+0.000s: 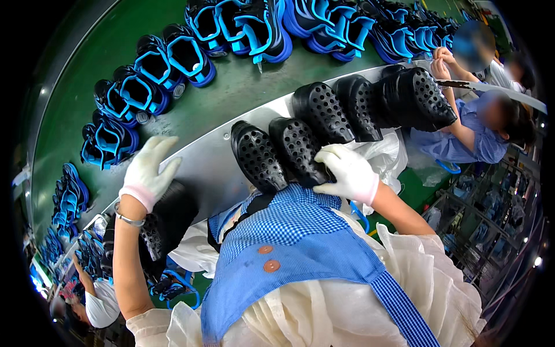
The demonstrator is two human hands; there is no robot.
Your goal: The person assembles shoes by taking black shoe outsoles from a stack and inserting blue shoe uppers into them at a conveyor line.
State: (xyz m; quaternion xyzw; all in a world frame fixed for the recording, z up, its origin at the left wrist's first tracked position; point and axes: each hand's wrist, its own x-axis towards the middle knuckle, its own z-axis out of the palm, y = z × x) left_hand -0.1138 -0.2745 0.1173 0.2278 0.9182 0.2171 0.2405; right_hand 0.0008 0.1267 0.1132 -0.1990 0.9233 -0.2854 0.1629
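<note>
My right hand (347, 175), in a white glove with a pink cuff, has its fingers and thumb curled round the near end of a black perforated shoe-shaped form (293, 144). A similar black form (254, 153) lies just left of that one, on the metal ledge at my waist. My left hand (151, 172), gloved the same way, is raised over the ledge with its fingers spread and nothing in it. Nearest to it are blue-and-black shoes (113, 141) beyond it and a pile of black forms (167, 222) under my left wrist, partly hidden by the arm.
Several more black forms (324, 113) line the ledge (217, 168) to the right. Behind it, a green surface (231, 95) carries a curved row of blue-and-black shoes (266, 34). A co-worker (480, 130) sits at the right; another person (101, 301) is at lower left.
</note>
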